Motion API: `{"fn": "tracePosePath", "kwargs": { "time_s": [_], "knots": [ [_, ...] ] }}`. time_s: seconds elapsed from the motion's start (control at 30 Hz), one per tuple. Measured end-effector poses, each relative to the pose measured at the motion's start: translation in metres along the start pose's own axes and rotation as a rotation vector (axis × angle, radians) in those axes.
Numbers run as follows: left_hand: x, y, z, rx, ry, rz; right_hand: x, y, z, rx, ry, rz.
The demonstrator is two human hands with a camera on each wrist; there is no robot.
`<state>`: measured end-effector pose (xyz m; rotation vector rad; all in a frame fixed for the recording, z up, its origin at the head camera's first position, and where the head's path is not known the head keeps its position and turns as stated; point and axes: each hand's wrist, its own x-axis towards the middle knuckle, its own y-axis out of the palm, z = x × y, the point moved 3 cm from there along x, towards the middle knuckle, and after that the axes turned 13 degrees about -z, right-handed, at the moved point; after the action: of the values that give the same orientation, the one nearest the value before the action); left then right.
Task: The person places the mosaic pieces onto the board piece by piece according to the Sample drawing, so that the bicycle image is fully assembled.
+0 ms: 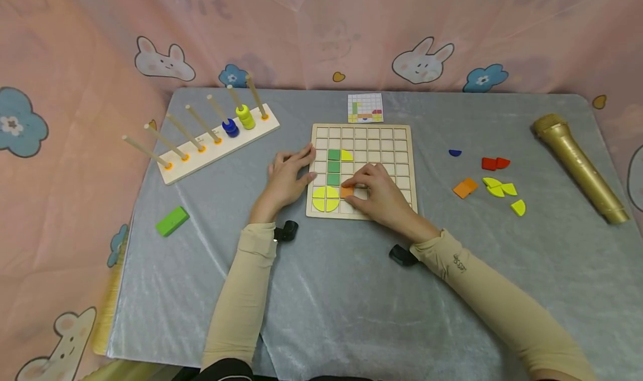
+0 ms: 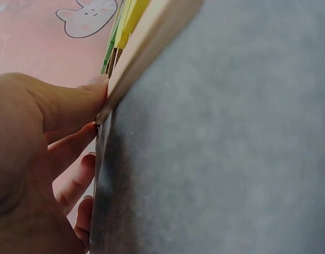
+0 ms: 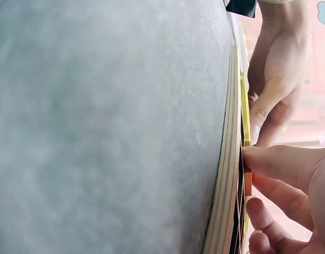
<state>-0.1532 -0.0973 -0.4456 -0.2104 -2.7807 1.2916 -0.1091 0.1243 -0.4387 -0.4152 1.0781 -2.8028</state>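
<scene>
"Before you stands the table (image 1: 346,292), covered in grey cloth. Take the board's centre as your clock, twelve at the far edge. Your wooden grid board (image 1: 406,172) is the largest item on it."

"Next in size, your peg stand (image 1: 216,148) lies between nine and ten: seven pegs, blue beads (image 1: 230,128) on one, lime beads (image 1: 245,117) on its neighbour. Your gold microphone (image 1: 580,169) lies at three, well apart from the board."

"And your hands?"

"Your left hand (image 1: 286,180) is at nine, thumb and forefinger apart, tips touching the board's edge. Your right hand (image 1: 379,196) is over the board toward five, thumb and fingers clamped on an orange square (image 1: 346,192)."

"Where is that square?"

"On the grid at seven, just beside the four yellow quarter-rounds (image 1: 331,193) forming your circle at eight. Whether it sits flush, I cannot tell you."

"Smaller: you have a printed card (image 1: 365,108) at twelve, just beyond the board, and a green block (image 1: 172,221) well out between eight and nine."

"Smallest: your three green squares (image 1: 334,167) stand in a column at nine on the grid. Loose around three lie your orange pieces (image 1: 465,188), yellow pieces (image 1: 494,191), red pieces (image 1: 489,164) and blue half-round (image 1: 455,153)."
</scene>
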Motion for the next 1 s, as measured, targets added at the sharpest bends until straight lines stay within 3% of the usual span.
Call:
{"fn": "tracePosePath", "kwargs": {
  "time_s": [0.5,0.8,1.0],
  "knots": [
    [0.000,0.000,-0.001,0.003,-0.005,0.005,-0.002,-0.007,-0.004,-0.011,0.037,-0.004],
    [0.000,0.000,-0.001,0.003,-0.004,0.004,-0.002,-0.040,-0.025,0.034,0.049,-0.110],
    [0.000,-0.001,-0.001,0.004,0.001,0.005,-0.007,-0.076,-0.048,-0.011,0.145,-0.171]
  ]
}}
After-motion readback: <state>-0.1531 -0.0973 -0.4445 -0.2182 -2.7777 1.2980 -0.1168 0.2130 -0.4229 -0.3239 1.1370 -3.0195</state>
